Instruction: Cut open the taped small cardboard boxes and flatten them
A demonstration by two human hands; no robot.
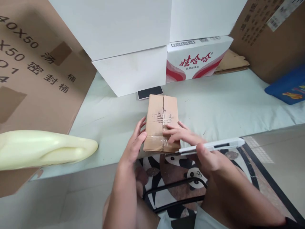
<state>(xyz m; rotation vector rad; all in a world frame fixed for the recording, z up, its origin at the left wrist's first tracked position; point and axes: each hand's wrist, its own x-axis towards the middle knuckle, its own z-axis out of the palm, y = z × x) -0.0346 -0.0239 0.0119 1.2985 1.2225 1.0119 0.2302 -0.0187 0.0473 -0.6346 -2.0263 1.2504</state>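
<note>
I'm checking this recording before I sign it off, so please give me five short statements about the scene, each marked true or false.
1. The right hand holds a white utility knife. True.
2. The left hand is at the left side of the small cardboard box. True.
3. The small cardboard box stands wide open at the top. False: its top is closed.
4. A phone lies on the pale green cloth, beyond the small cardboard box. True.
5. The phone's screen is brightly lit. False: it is dark.
</note>
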